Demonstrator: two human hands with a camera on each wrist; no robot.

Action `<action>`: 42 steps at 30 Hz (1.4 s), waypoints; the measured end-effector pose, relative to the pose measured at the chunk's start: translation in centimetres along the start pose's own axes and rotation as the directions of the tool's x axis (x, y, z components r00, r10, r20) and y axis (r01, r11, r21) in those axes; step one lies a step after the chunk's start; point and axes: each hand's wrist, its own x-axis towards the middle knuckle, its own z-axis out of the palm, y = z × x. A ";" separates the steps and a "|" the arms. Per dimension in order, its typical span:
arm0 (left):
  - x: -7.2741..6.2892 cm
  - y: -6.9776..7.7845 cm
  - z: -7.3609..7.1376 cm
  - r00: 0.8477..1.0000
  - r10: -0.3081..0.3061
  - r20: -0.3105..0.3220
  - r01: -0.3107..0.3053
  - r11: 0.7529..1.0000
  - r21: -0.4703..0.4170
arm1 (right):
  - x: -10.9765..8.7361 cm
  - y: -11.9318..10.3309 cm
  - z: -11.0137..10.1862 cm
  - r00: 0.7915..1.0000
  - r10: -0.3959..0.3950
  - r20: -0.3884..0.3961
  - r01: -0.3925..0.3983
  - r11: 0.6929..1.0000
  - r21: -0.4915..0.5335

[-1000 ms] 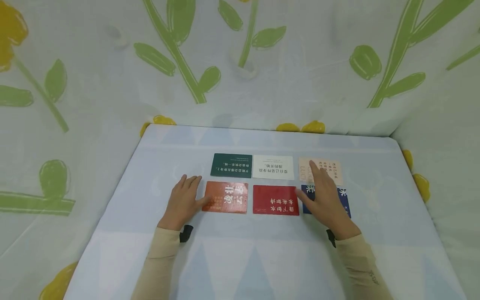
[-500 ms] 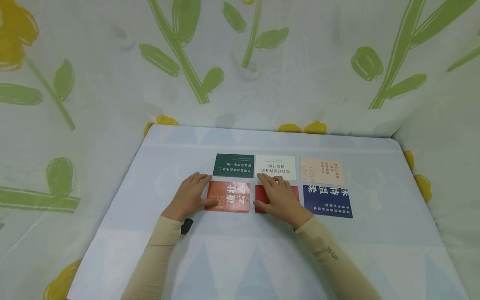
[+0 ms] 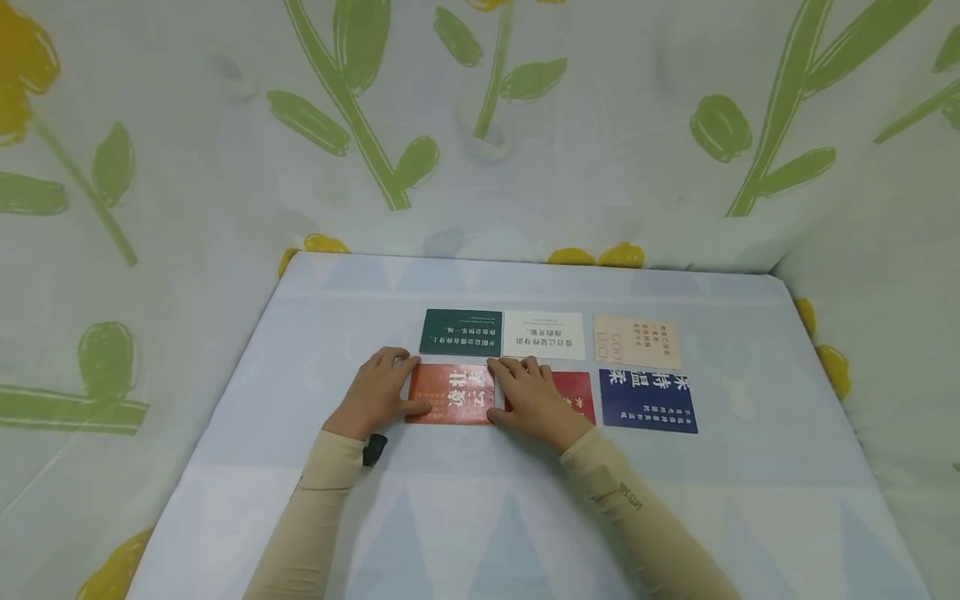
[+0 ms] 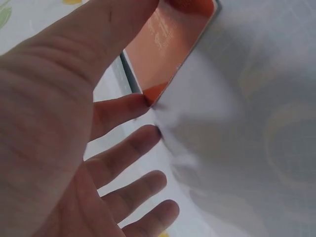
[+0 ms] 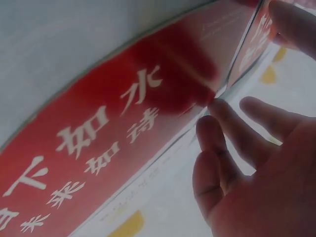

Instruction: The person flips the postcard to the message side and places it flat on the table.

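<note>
An orange card (image 3: 450, 396) with white characters lies flat at the left of the front row. My left hand (image 3: 371, 396) is at its left side, thumb over the near part and index fingertip right at the far corner; the left wrist view shows the other fingers spread and fairly straight. On its right side, the thumb and index finger of my right hand (image 3: 536, 404) touch near the two corners. That hand covers part of a red card (image 3: 576, 393), whose white characters show large in the right wrist view.
Behind lie a dark green card (image 3: 461, 332), a white card (image 3: 543, 335) and a peach card (image 3: 637, 342). A dark blue card (image 3: 648, 402) lies right of the red one. The pale table (image 3: 480, 500) backs onto flower-patterned cloth (image 3: 585, 150).
My right hand has moved left from the dark blue card, over the red card, to the orange card's right edge. The left hand has shifted slightly right, closer to the orange card.
</note>
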 end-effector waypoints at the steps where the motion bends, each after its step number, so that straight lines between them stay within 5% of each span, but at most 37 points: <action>1: 0.0 0.1 0.0 1.000 -0.002 0.002 0.002 1.000 -0.006 | 0.1 0.0 0.0 1.000 -0.002 -0.008 0.002 1.000 0.002; 11: -0.2 0.4 0.0 0.999 -0.022 -0.037 0.020 0.999 -0.033 | 0.5 -0.5 0.1 0.999 -0.004 -0.036 0.004 1.000 -0.001; 19: -0.9 0.6 0.6 0.992 -0.083 -0.097 0.079 0.996 -0.046 | 0.7 -0.4 -0.4 0.992 0.017 -0.121 -0.004 0.995 0.103; 30: -1.7 0.9 1.1 0.980 -0.070 -0.186 0.060 0.997 -0.055 | 0.0 -0.4 -0.9 0.976 0.203 -0.082 -0.166 0.930 0.327; 37: -2.1 1.3 1.3 0.967 -0.065 -0.247 0.045 0.995 -0.084 | -0.2 -0.3 -0.9 0.975 0.200 -0.099 -0.154 0.923 0.354; 42: -2.3 1.3 1.6 0.944 -0.059 -0.325 0.029 0.995 -0.096 | -0.2 -0.3 -0.7 0.972 0.192 -0.136 -0.136 0.931 0.339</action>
